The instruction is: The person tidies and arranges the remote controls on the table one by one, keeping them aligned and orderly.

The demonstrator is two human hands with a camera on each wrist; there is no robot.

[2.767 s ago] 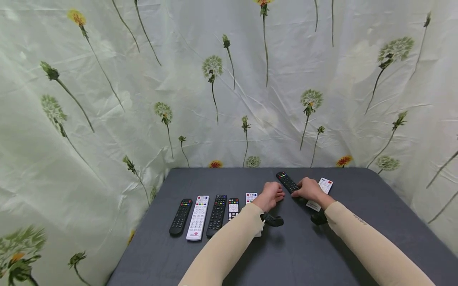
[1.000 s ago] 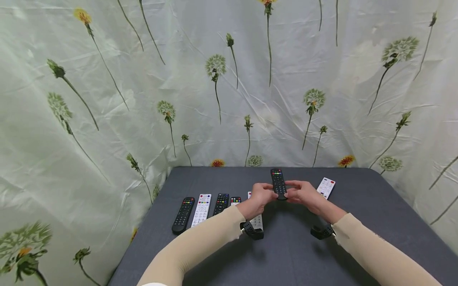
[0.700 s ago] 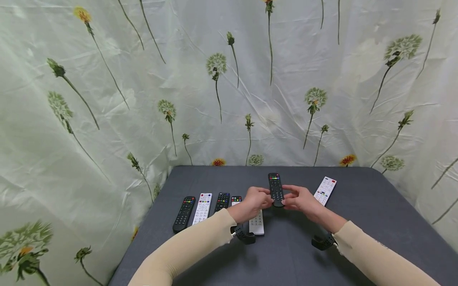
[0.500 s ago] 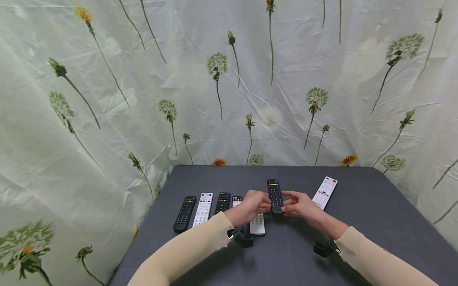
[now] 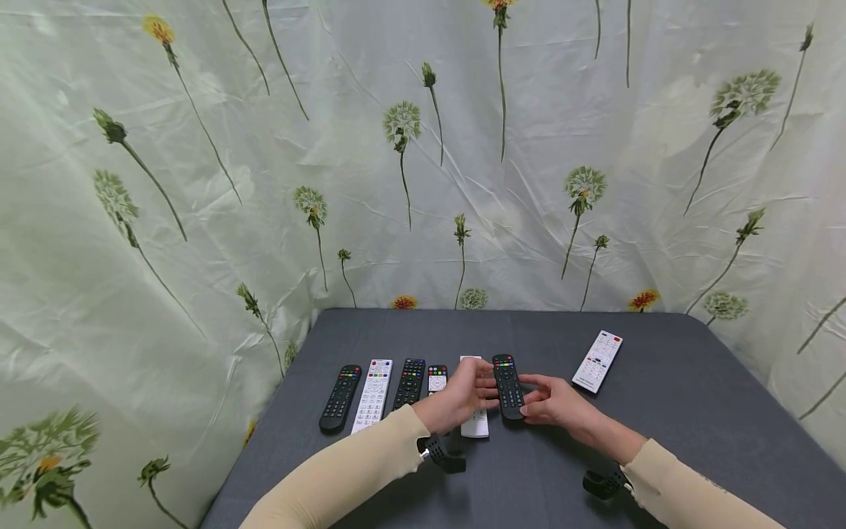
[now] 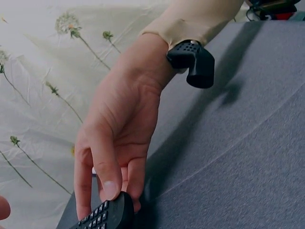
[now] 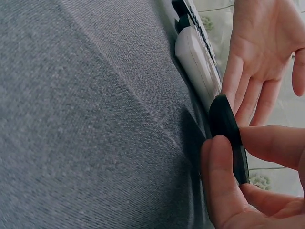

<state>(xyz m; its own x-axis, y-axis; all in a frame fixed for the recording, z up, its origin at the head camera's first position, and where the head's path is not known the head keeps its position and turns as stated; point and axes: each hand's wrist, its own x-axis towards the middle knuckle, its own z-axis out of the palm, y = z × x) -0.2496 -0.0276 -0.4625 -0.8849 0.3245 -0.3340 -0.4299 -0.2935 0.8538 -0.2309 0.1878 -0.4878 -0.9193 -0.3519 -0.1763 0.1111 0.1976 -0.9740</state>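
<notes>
A black remote control (image 5: 508, 387) stands face up near the table's middle, its long side turned slightly. My right hand (image 5: 558, 402) pinches its right edge; in the right wrist view the fingers (image 7: 221, 160) grip the black remote's (image 7: 225, 121) side, low over the cloth. My left hand (image 5: 459, 397) is at the left edge with fingers extended and thumb apart. In the left wrist view the left hand's thumb (image 6: 108, 183) overlaps the remote's end (image 6: 121, 212). Under the left hand lies a white remote (image 5: 474, 425), partly hidden.
Left of it, in a row, lie a small black-and-white remote (image 5: 438, 378), a black remote (image 5: 410, 382), a white remote (image 5: 373, 393) and another black remote (image 5: 340, 398). A white remote (image 5: 598, 361) lies slanted at right. Behind the grey table (image 5: 529, 485) hangs a flowered curtain (image 5: 344, 147).
The right hand picked up the black remote from beside the slanted white one. Both hands then held it upright in the middle; it has since come down and nearer, and the left fingers have straightened.
</notes>
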